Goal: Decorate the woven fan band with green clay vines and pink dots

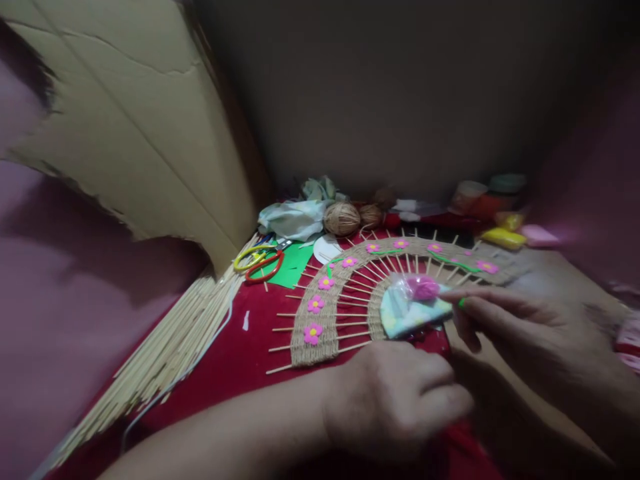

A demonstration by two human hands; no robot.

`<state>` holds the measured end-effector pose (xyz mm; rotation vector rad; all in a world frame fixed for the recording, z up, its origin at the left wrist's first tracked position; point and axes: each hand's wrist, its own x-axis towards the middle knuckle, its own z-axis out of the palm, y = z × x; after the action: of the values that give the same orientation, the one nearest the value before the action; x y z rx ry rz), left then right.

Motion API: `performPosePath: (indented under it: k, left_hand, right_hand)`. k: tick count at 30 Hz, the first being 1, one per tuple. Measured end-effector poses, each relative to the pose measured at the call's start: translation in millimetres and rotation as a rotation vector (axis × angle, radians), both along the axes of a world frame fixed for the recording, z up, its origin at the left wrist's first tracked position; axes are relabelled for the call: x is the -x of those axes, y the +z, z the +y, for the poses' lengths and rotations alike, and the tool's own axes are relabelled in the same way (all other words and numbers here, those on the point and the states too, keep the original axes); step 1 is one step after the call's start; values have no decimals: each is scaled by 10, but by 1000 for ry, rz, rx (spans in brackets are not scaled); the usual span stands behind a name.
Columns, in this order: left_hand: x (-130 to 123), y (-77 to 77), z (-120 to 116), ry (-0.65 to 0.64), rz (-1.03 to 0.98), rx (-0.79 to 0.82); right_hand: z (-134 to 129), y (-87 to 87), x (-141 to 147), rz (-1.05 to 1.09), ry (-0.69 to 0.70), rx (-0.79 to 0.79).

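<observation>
Head view, looking down at a red cloth [240, 353] covering the work surface. Centre: a woven arch [320, 313] of tan twine wound over thin sticks that fan out like spokes, with pink flowers [313, 333] stuck along the outer band and green strips on the far curve. Left hand [395, 400] sits at the lower centre, knuckles up, fingers curled together in a loose fist just below the arch's inner edge; cannot tell if it grips anything, the fingertips are hidden under the hand. Right hand [525, 327] comes in from the right, fingers drawn together with thumb and forefinger pinched on a tiny green bit [461, 303] at their tips. That bit is right beside a small clear packet [413, 305] holding a pink lump and a pale folded piece, which lies in the arch's hollow middle, near both hands. Left side: a bundle of bamboo sticks [165, 353] lying slantwise, with a cardboard sheet [130, 120] leaning above it. Behind the arch: scissors [259, 262] with yellow and red handles on a green sheet [293, 265], a twine ball [342, 219], crumpled white cloth [293, 219], and a yellow packet [503, 237] at the far right, blurred.
</observation>
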<state>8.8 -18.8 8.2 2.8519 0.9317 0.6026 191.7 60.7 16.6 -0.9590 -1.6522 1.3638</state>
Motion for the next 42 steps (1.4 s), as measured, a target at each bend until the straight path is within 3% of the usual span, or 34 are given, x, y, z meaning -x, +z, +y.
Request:
performPosePath:
  k: [2,4,8,11,15,20,25,29,32,37,39,42]
  left_hand:
    - [13,-18,17,49,-56,-3]
    - [19,-17,33,91,-106,-11]
    - [-2,15,51,75,-197,-51]
    - [-50,43,67,69,-224,-86]
    - [-148,100,126,92,-169,-152]
    - [-252,164,214,80,-106,-210]
    - [-279,117,307,119,-204,-203]
    - [-313,83,367,147,-231,-123]
    - [-364,84,384,155,-224,-66]
    - [-431,6,372,159,-236,4]
    - [-436,-46,374,148,-230,22]
    - [-424,-93,385,145,-214,48]
  right_hand:
    - [-2,53,-139,-187,-76,-305]
    - [-39,53,-288,-317,-147,-491]
    - [-119,-128,-537,-543,-240,-706]
    - [-95,-295,-625,-652,-215,-825]
    - [-21,-426,-625,-746,-90,-846]
    - [-113,-440,-636,-767,-33,-841]
    - [-193,-401,-658,-756,-68,-872]
    - [-202,-469,-637,-919,-60,-948]
    - [-363,-589,-642,-1056,-43,-981]
    - [-764,-748,-670,-1146,-133,-1049]
    - [-749,-722,-633,-1165,-129,-1028]
    - [-500,-598,-529,-1197,-105,-920]
